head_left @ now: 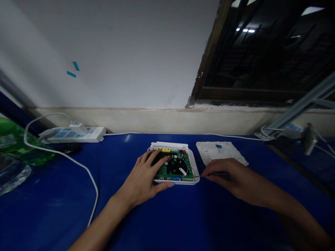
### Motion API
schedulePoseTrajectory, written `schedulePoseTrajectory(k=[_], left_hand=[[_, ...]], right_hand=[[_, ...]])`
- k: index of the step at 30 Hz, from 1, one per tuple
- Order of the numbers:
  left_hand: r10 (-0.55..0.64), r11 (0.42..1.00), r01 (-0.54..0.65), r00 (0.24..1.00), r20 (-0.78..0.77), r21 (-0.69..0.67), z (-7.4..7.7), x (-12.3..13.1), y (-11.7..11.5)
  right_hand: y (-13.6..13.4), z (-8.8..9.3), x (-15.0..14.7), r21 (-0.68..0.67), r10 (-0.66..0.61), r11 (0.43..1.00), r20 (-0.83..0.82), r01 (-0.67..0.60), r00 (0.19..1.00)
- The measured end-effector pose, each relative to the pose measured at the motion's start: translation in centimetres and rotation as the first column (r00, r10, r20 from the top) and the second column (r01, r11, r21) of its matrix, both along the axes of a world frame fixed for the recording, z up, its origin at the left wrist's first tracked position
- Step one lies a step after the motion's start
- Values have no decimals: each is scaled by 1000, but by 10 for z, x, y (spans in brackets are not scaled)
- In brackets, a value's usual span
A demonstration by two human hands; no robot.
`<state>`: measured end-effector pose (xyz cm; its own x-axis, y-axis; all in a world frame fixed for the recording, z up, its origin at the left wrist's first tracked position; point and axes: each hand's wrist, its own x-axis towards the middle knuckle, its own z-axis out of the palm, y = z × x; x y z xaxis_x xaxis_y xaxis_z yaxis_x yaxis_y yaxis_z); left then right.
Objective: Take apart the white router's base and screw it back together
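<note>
An opened white router [195, 170] lies on the blue table, its green circuit board [188, 164] exposed with a black plate, a white looped wire, yellow ports and a blue cylindrical part. Across its left side rests my left hand [146, 174], fingers spread over the board and thumb along the front edge, gripping the housing. My right hand [230, 176] pinches a slim dark-handled tool [222, 174], whose thin tip reaches the router's front right corner beside a reddish wire. The exact kind of tool cannot be made out.
A white plastic cover [218, 151] lies behind my right hand. At the back left is a power strip [75, 135] with a plugged-in adapter; its white cable [78, 164] curves across the table. A green-labelled bottle [23, 143] lies far left. A metal post [300, 101] stands right.
</note>
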<state>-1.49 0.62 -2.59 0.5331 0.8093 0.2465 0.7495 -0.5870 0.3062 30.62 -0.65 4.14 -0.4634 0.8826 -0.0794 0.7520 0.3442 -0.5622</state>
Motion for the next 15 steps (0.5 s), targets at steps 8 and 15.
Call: schedulePoseTrajectory(k=[8, 15], left_hand=[[20, 999, -19, 999, 35, -35, 5, 1, -3], [32, 998, -27, 997, 75, -60, 7, 1, -1]], right_hand=[[-6, -35, 3, -170, -223, 969, -275, 181, 935], [-5, -40, 12, -277, -249, 946, -288, 168, 925]])
